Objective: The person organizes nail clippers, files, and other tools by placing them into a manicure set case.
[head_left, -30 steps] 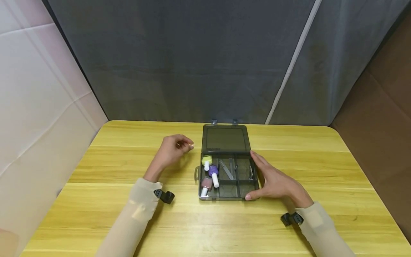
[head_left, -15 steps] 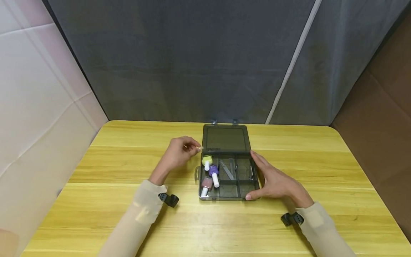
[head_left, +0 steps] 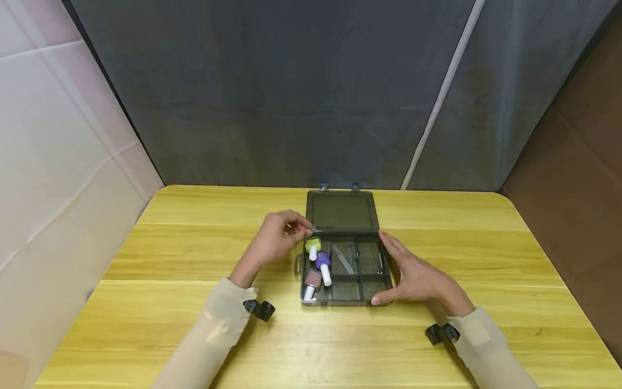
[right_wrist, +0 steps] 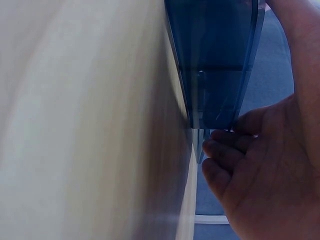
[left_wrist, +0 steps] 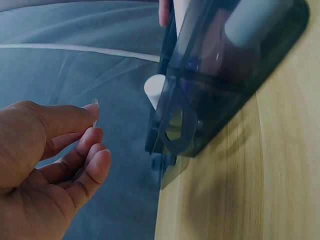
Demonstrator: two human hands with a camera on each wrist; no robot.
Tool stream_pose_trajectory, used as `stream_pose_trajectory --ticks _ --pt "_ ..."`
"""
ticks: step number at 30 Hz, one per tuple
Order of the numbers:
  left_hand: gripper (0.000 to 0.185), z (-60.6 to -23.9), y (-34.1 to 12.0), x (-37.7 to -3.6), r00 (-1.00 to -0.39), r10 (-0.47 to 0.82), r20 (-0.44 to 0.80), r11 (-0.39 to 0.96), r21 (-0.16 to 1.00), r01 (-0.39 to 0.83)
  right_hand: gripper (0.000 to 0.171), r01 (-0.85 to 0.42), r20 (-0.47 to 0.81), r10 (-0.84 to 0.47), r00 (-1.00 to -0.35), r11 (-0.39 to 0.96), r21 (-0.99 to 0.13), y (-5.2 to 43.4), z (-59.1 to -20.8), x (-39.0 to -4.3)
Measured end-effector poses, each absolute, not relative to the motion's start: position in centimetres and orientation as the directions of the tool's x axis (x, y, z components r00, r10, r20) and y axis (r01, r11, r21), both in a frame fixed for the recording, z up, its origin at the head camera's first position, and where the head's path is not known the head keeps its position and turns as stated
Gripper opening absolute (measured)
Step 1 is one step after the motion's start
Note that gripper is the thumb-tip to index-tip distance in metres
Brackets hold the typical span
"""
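Note:
A dark see-through compartment box [head_left: 345, 289] lies on the table with its lid [head_left: 342, 210] folded back. Its left compartment holds yellow [head_left: 313, 245], purple [head_left: 323, 260] and mauve [head_left: 313, 279] nail polish bottles, all white-capped. Between thumb and forefinger, my left hand [head_left: 277, 237] pinches a small clear thin piece [left_wrist: 95, 106]; in the head view these fingertips overlap the box's back left corner, just behind the yellow bottle. My right hand [head_left: 418, 278] spans the box's right side, thumb at the front corner and fingers by the back corner, holding it.
Flat grey strips [head_left: 343, 258] lie in the back middle compartments, and thin metallic pieces [head_left: 380, 263] in the back right one. A handle [head_left: 297, 263] sticks out on the box's left side. A grey curtain [head_left: 272, 108] hangs behind the wooden table [head_left: 160, 302].
My left hand has moved right with the small clear piece, from beside the box to over its back left corner. My right hand stays on the box.

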State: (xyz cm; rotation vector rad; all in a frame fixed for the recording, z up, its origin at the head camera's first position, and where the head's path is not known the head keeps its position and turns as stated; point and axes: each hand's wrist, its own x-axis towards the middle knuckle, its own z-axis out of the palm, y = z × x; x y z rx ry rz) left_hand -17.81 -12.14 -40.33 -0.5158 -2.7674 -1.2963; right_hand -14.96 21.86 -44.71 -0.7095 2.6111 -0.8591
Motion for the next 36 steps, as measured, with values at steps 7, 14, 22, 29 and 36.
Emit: stream_pose_trajectory --ticks 7,14,22,29,36 --pt "0.008 -40.3 -11.5 -17.4 -0.926 0.316 0.206 0.573 0.737 0.359 0.146 -0.359 -0.126 -0.540 -0.832 0.698 -0.619 21.9 -44.9 -14.9" --pt "0.007 -40.3 -10.9 -16.8 -0.912 0.344 0.223 0.557 0.734 0.389 0.146 -0.358 -0.127 -0.538 -0.833 0.700 -0.619 22.0 -45.3 -14.8" --pt "0.005 -40.5 -10.2 -16.4 -0.900 0.370 0.231 0.550 0.726 0.413 0.146 -0.361 -0.121 -0.535 -0.836 0.704 -0.612 22.0 -45.5 -14.6" --pt "0.006 -40.3 -9.5 -15.9 -0.896 0.391 0.213 0.548 0.728 0.412 0.146 -0.362 -0.112 -0.532 -0.839 0.701 -0.614 22.0 -45.6 -14.7" --pt "0.007 -40.2 -8.7 -15.4 -0.883 0.425 0.199 0.541 0.726 0.424 0.147 -0.369 -0.096 -0.536 -0.839 0.690 -0.622 22.0 -45.7 -14.9"
